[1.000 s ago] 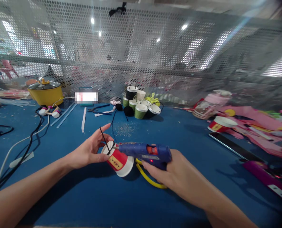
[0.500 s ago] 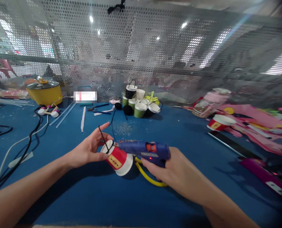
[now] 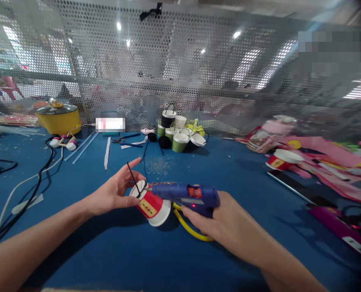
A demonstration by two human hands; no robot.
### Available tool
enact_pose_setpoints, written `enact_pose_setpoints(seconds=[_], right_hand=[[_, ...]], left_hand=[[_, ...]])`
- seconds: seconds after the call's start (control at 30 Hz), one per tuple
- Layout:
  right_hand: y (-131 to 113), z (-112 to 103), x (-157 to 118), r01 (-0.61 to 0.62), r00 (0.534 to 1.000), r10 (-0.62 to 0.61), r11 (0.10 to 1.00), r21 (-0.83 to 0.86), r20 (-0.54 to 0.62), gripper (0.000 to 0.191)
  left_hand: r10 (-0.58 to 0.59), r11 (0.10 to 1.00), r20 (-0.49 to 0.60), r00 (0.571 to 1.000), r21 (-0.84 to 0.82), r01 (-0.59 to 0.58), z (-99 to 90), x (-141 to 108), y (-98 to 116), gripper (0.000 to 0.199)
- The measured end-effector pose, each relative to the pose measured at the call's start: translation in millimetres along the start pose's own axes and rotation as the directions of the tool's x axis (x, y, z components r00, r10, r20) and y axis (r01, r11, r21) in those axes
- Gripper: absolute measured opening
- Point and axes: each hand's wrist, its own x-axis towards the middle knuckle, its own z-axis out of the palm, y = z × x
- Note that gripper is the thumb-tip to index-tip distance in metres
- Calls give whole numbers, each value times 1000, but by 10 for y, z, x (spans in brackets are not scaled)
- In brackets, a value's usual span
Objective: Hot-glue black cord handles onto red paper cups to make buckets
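View shifted slightly; left grip (image 3: 119,190) pinches red cup (image 3: 154,206); right grip (image 3: 221,217), partly hidden, clasps blue glue gun (image 3: 177,192).

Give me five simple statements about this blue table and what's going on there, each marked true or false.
1. The left hand holds a red-and-white cup, the right hand a blue glue gun. True.
2. The gun points away from that cup. False: its nozzle points toward the cup's base.
3. A second red cup sits over on the right. True.
4. The yellow pot is uncovered. False: a glass lid sits on it.
5. Green cups stand near the mesh panel. True.
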Motion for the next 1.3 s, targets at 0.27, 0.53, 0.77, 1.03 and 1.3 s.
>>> enact_pose_setpoints(seconds=[0.27, 0.53, 0.77, 1.03, 1.3], right_hand=[[18, -59, 42, -45, 999, 44, 999, -11, -30, 28], [321, -197, 328, -27, 983, 55, 988, 155, -177, 23], [738, -192, 782, -218, 940, 184, 972, -90, -288, 33], [723, -61, 912, -238, 909, 94, 917, -320, -407, 17], [-274, 273, 643, 479, 878, -478, 876, -53, 26, 26]], left_hand=[[-2, 1000, -7, 1000, 30, 2, 9, -1, 14, 90], [6, 1000, -5, 1000, 7, -6, 8, -13, -7, 88], [40, 997, 12, 999, 72, -41, 19, -36, -21, 87], [53, 989, 30, 998, 133, -57, 54, -68, -6, 87], [82, 986, 62, 995, 137, -90, 69, -69, -20, 86]])
